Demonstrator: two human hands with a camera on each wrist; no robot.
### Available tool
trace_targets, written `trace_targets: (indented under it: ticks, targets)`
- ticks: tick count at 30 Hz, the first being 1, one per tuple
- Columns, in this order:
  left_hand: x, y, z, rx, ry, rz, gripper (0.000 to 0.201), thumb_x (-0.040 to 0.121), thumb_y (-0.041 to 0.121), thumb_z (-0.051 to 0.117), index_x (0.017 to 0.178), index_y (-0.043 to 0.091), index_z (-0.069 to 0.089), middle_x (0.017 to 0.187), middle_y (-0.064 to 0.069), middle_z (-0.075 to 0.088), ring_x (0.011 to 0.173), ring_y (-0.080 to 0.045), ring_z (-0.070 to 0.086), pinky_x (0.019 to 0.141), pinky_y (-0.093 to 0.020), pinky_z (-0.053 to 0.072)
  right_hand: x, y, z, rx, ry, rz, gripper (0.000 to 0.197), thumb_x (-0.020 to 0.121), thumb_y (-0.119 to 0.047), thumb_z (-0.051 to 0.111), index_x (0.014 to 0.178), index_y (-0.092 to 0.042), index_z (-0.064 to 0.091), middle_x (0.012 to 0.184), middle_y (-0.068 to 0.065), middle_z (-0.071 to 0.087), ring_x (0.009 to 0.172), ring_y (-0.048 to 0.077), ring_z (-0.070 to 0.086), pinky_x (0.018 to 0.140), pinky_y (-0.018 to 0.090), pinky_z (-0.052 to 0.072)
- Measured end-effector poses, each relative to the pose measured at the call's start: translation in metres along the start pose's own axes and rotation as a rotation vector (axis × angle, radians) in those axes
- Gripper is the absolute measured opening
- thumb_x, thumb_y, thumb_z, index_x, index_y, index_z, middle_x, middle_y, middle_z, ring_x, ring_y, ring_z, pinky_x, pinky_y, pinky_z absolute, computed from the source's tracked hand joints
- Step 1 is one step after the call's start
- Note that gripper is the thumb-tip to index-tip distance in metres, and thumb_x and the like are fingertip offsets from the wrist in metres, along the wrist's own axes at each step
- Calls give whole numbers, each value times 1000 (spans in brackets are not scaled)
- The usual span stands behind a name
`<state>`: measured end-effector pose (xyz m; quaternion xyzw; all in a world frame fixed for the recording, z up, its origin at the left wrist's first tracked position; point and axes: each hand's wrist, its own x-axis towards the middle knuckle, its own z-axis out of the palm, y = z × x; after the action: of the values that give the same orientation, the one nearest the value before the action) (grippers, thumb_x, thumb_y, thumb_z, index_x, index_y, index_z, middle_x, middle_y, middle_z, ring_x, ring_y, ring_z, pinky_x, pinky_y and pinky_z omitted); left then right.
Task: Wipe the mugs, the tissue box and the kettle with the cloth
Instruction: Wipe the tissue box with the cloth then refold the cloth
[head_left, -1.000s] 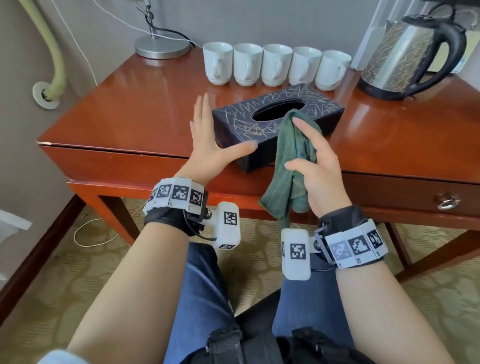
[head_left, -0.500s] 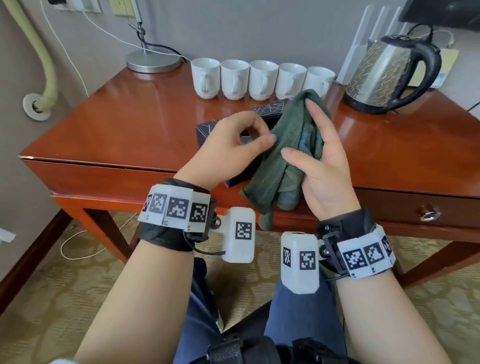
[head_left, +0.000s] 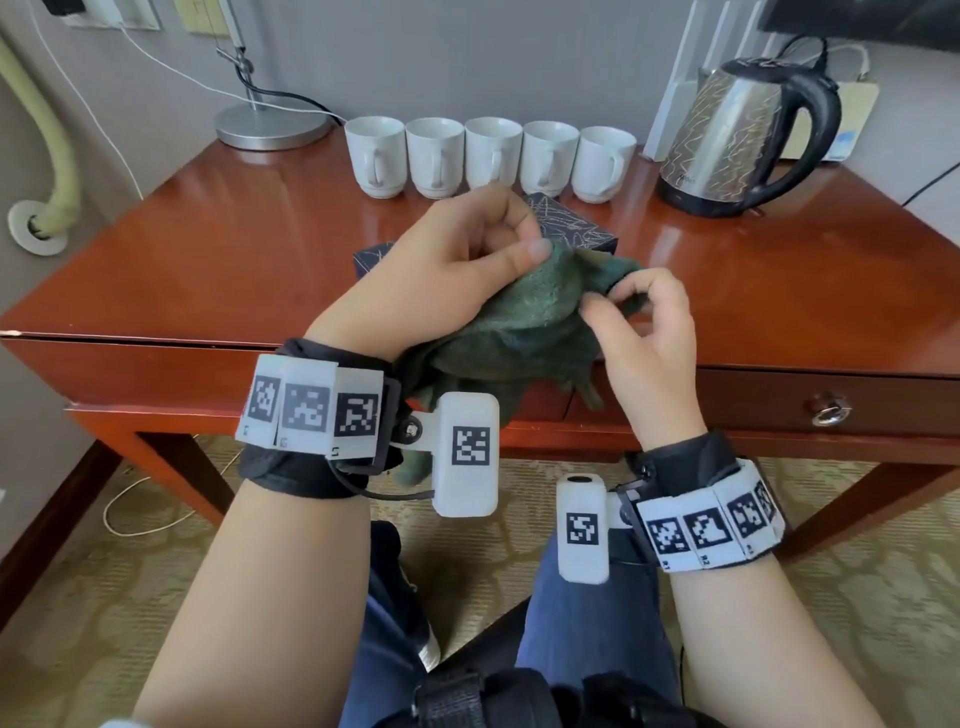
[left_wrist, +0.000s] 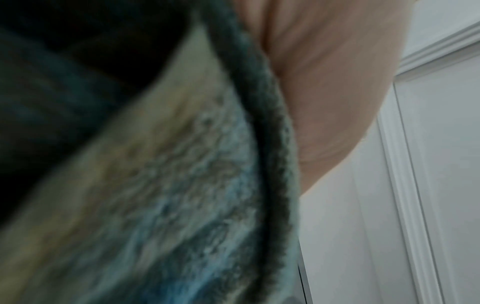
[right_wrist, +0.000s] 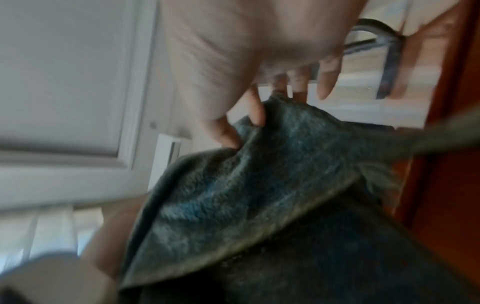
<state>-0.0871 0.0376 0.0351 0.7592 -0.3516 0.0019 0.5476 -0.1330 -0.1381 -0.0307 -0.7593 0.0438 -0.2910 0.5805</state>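
Head view: both hands hold the green cloth (head_left: 524, 322) above the table's (head_left: 208, 270) front edge. The left hand (head_left: 457, 270) pinches it at the top; the right hand (head_left: 644, 332) pinches a corner. Behind them the tissue box (head_left: 571, 226) lies mostly hidden. 5 mugs (head_left: 491, 156) stand in a row at the back, the kettle (head_left: 737, 140) to their right.

Left wrist view: blurred cloth (left_wrist: 182, 185) lies against the palm (left_wrist: 332, 92).

Right wrist view: fingers (right_wrist: 257, 111) pinch the cloth (right_wrist: 259, 185).
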Motion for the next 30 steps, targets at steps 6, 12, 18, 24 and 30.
trace_targets:
  ticks: [6,12,18,24,30]
  targets:
    - [0,8,-7,81,-94,20,7,94,15,62,88,17,61,77,8,65,70,1,57,69,-14,45,5,-9,-5,-294,39,-228,42,83,-42,59,119,-22,55,108,-8,47,108,14,50,98,33,39]
    - [1,12,-9,120,-140,73,4,91,17,66,88,14,67,79,8,65,72,0,57,69,-14,45,9,-28,-2,378,-506,-62,14,85,-23,62,96,-27,70,91,-10,71,93,5,64,81,19,48]
    - [-5,15,-18,166,-194,34,4,87,18,70,88,14,70,81,8,68,73,-2,59,71,-15,48,10,-26,-6,341,-677,-38,6,80,-27,69,84,-23,71,76,0,63,75,13,57,73,23,46]
    - [-10,18,-14,-11,-184,4,11,85,18,67,92,10,66,82,4,69,76,-3,63,73,-16,51,6,-29,-6,416,-721,-16,15,81,-10,70,77,-24,74,75,-2,68,73,11,63,73,23,51]
    - [-17,15,-10,-246,-220,-58,11,95,5,54,104,2,56,80,-2,66,64,3,62,55,-8,47,4,-34,-8,730,-707,79,19,70,-33,79,84,-21,77,96,-7,69,94,10,63,85,28,51]
